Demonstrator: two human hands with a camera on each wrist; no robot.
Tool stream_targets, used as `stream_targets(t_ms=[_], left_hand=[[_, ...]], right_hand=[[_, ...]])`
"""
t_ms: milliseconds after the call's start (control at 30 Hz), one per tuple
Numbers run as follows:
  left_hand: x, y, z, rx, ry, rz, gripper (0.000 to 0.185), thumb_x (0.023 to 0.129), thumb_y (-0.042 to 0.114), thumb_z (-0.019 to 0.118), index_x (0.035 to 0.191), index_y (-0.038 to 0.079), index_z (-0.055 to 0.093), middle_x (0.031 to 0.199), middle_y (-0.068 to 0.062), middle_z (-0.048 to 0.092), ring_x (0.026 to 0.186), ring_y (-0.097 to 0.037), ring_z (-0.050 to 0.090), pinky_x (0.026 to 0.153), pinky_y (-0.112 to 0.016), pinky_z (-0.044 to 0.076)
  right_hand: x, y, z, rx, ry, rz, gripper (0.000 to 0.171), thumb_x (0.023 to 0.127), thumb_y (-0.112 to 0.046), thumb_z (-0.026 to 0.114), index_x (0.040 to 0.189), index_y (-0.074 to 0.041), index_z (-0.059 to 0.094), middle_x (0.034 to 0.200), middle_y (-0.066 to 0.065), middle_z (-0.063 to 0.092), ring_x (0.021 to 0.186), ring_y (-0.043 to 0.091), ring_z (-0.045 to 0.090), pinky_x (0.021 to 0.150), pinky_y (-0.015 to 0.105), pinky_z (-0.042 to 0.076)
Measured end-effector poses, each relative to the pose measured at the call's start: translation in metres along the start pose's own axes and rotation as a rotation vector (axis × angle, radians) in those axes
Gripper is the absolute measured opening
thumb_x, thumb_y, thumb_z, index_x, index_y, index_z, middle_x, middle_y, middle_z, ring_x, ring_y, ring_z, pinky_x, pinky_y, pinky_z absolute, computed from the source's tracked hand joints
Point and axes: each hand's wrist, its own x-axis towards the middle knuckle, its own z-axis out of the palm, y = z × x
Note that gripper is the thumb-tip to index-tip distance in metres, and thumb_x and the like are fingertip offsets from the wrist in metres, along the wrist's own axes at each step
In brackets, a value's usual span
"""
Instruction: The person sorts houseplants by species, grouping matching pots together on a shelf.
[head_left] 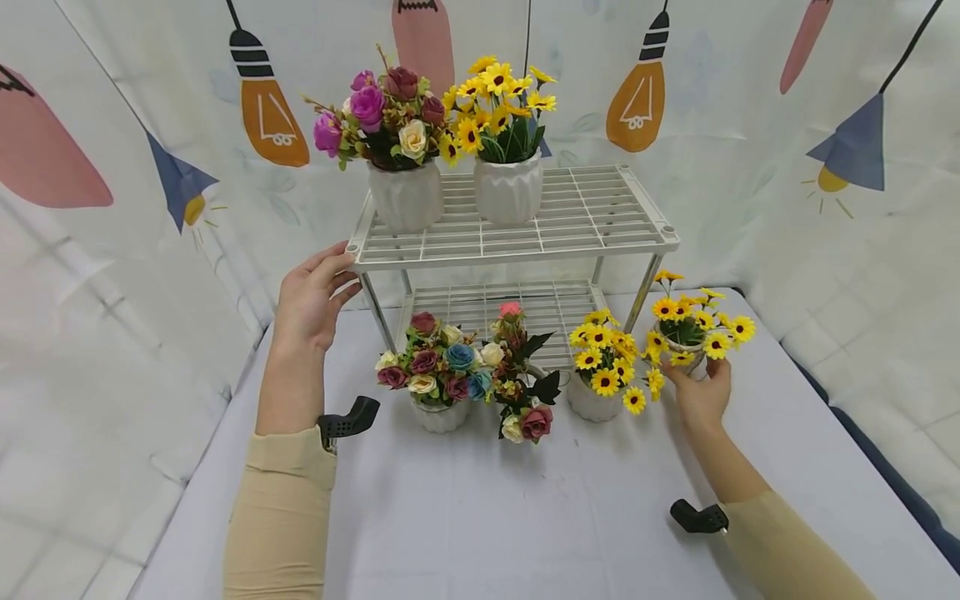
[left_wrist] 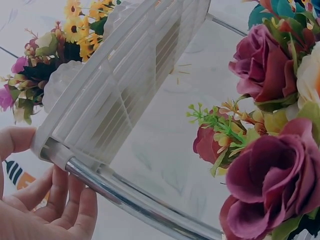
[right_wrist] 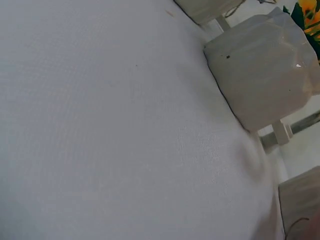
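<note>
My left hand (head_left: 309, 302) holds the front left corner of a white two-tier wire rack (head_left: 517, 257). In the left wrist view, the thumb and fingers are at that corner, beside the metal leg (left_wrist: 115, 187). At the rack's right side, my right hand (head_left: 703, 396) grips a small pot of yellow daisy-like flowers (head_left: 716, 343). Part of that pot (right_wrist: 300, 202) shows at the right wrist view's lower right edge. Left of it stands another white pot of yellow flowers (head_left: 592, 400), in front of the rack.
On the top shelf are a pot of purple and cream roses (head_left: 405, 196) and a pot of yellow flowers (head_left: 508, 192). A pot of mixed roses (head_left: 438, 417) and a trailing rose arrangement (head_left: 517, 375) stand before the lower shelf. A patterned curtain (head_left: 720, 108) hangs behind the white-covered table (head_left: 510, 517).
</note>
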Motion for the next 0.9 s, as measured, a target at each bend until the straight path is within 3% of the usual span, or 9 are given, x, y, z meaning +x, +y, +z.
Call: stream_targets(t_ms=[200,367,700,900], left_hand=[[0.001,0.0,0.0,-0.011,-0.009,-0.003,0.053,0.1,0.017,0.069,0.145,-0.005,0.053,0.124,-0.005,0.06,0.103,-0.017,0.058,0.097,-0.033,0.045],[0.001,0.0,0.0,-0.01,-0.006,0.001,0.052,0.101,0.017,0.068,0.146,-0.005,0.052,0.124,-0.005,0.06,0.104,-0.017,0.059,0.097,-0.033,0.045],[0.0,-0.001,-0.001,-0.003,0.002,0.004,0.051,0.1,0.018,0.069,0.144,-0.005,0.054,0.124,-0.005,0.061,0.102,-0.017,0.059,0.096,-0.033,0.046],[0.0,-0.002,-0.001,-0.028,-0.013,0.013,0.052,0.1,0.015,0.069,0.145,-0.006,0.053,0.122,-0.006,0.062,0.103,-0.018,0.059,0.096,-0.033,0.045]], right_hand=[[0.01,0.003,0.01,0.071,0.029,-0.036,0.089,0.092,-0.01,0.078,0.162,-0.02,0.024,0.165,0.004,0.027,0.152,0.017,0.019,0.122,0.031,0.015],[0.013,0.003,0.017,0.114,0.059,-0.056,0.088,0.092,-0.006,0.076,0.163,-0.019,0.024,0.165,0.004,0.028,0.152,0.013,0.019,0.121,0.025,0.015],[0.019,-0.001,0.022,0.013,0.059,-0.009,0.091,0.096,-0.012,0.07,0.165,-0.016,0.011,0.168,0.005,0.02,0.154,0.017,0.016,0.121,0.024,0.013],[0.027,0.006,0.021,0.052,0.058,-0.161,0.093,0.091,-0.005,0.073,0.164,-0.014,0.015,0.165,0.006,0.026,0.152,0.014,0.021,0.12,0.023,0.016]])
